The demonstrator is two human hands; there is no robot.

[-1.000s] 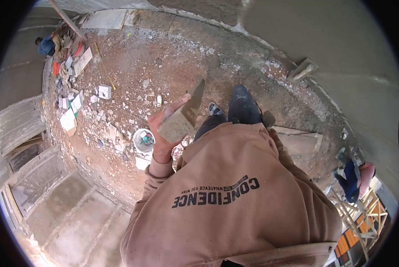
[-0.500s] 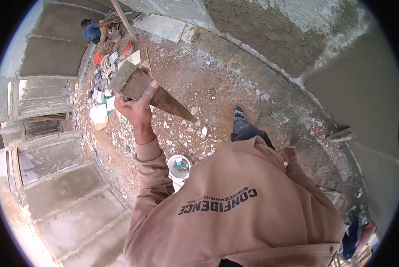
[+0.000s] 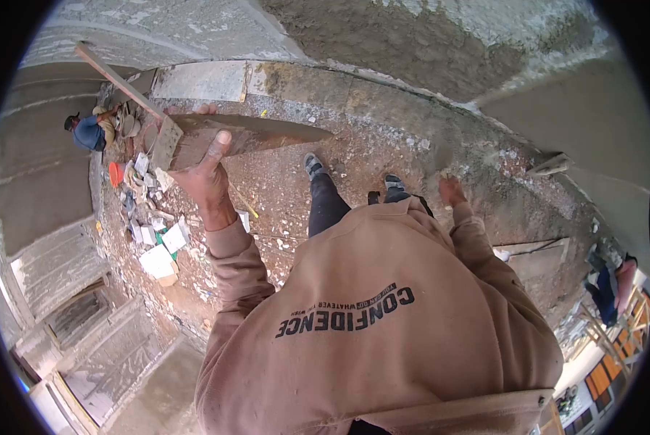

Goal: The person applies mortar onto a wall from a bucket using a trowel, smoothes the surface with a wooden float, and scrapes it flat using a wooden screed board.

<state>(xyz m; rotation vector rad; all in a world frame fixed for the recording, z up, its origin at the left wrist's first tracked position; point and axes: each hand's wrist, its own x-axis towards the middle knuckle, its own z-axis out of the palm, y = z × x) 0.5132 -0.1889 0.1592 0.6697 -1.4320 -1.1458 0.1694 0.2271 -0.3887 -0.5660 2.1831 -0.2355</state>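
My left hand (image 3: pixel 207 170) is raised at the left, its thumb and fingers clamped round a long, mud-stained wooden board (image 3: pixel 256 135). The board's squared end is near my wrist side and its far end narrows toward the middle of the view. On the right, lower down, my right hand (image 3: pixel 452 190) is closed round a tool with a small grey blade (image 3: pixel 443 155), which looks like a trowel. That blade is blurred, and the handle is mostly hidden in my fingers.
A seated person (image 3: pixel 89 132) is at the far left, by a leaning pole (image 3: pixel 118 80) and scattered rubble (image 3: pixel 144 181). Another person (image 3: pixel 615 288) is at the right edge. A wooden float (image 3: pixel 550 165) lies near the plastered wall (image 3: pixel 578 116). A flat board (image 3: pixel 539 259) lies right of me.
The long board has swung up and away to the left, turning nearly level. My right hand has come farther forward with its tool. My feet have moved, and the bucket has gone from view.
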